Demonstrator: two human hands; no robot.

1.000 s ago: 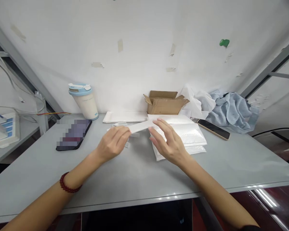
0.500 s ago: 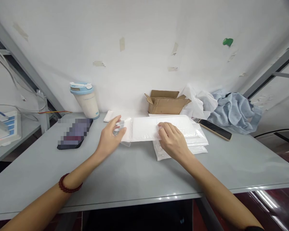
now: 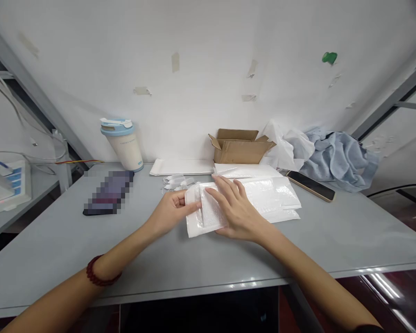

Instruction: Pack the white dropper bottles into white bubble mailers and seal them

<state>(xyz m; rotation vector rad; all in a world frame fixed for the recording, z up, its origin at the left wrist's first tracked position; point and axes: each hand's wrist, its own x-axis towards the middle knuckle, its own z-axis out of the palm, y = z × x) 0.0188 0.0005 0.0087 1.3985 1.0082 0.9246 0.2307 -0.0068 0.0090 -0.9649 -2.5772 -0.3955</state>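
Observation:
A white bubble mailer (image 3: 196, 225) lies tilted in front of me, its flap end to the left. My left hand (image 3: 169, 210) pinches that left end between thumb and fingers. Over its middle rests my right hand (image 3: 234, 208), fingers spread out and touching the surface; its palm hides part of the mailer. More white bubble mailers (image 3: 280, 196) are stacked loosely beneath and to the right. Just behind my left hand are several small white pieces with thin loops (image 3: 175, 181), too small to name exactly.
Along the wall stand a blue-lidded cup (image 3: 123, 145), an open cardboard box (image 3: 242, 150), a white plastic bag (image 3: 287, 148) and a bundled blue cloth (image 3: 339, 159). A flat white packet (image 3: 182, 167) lies behind. Phones lie at left (image 3: 109, 192) and right (image 3: 312, 186).
The mailer has come down and nearer to me, uncovering the small white pieces. My left hand has closed on its end, and my right hand has spread its fingers over it.

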